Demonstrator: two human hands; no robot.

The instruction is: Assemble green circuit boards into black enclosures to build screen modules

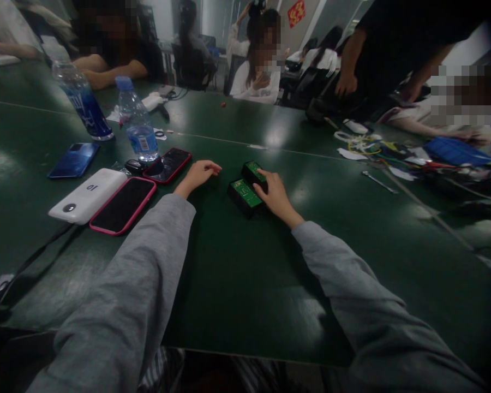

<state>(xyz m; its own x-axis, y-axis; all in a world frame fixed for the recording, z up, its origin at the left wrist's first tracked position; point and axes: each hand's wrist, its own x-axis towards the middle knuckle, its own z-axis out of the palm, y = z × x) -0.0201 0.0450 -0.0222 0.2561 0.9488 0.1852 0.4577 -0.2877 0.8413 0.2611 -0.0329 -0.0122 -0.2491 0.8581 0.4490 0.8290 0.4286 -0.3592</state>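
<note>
Two black boxes with green circuit boards on top lie side by side on the dark green table: a near box (246,192) and a far box (251,166). My right hand (276,195) is closed on the right end of the far box, with the thumb between the two boxes and the fingers over its far side. The far box's right end is hidden under the fingers. My left hand (199,174) rests on the table to the left of the boxes, holding nothing, its fingers loosely bent and partly apart.
Left of my hands lie a red-edged phone (168,165), another phone in a pink case (124,206), a white power bank (89,195) and a blue phone (74,160). Two bottles stand behind them. Tangled wires (366,146) and a wrench (379,182) lie right. People are around the table.
</note>
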